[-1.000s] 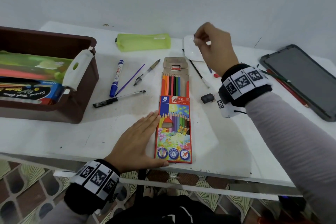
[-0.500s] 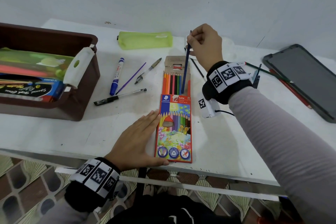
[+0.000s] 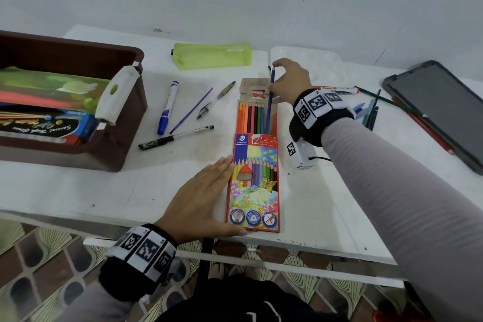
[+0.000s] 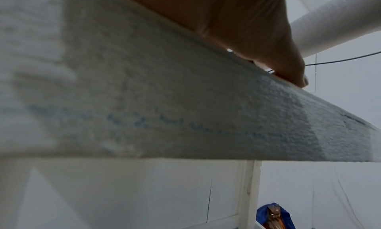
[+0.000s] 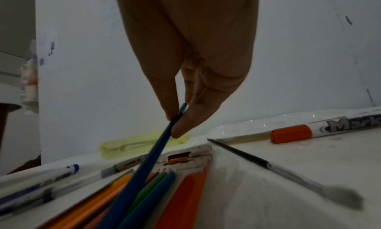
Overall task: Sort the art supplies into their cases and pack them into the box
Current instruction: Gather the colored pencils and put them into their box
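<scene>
Currently, status by item:
Right hand (image 3: 290, 81): thumb and fingertips pinch the blue pencil (image 3: 269, 102) near its top end; tilted so its tip enters the pencil case (image 3: 253, 178)
Left hand (image 3: 201, 198): flat, fingers straight, braced against the case's left edge; likely prevents sliding on the desk (image 3: 313, 204)
Box (image 3: 125, 123): at left, partly packed
</scene>
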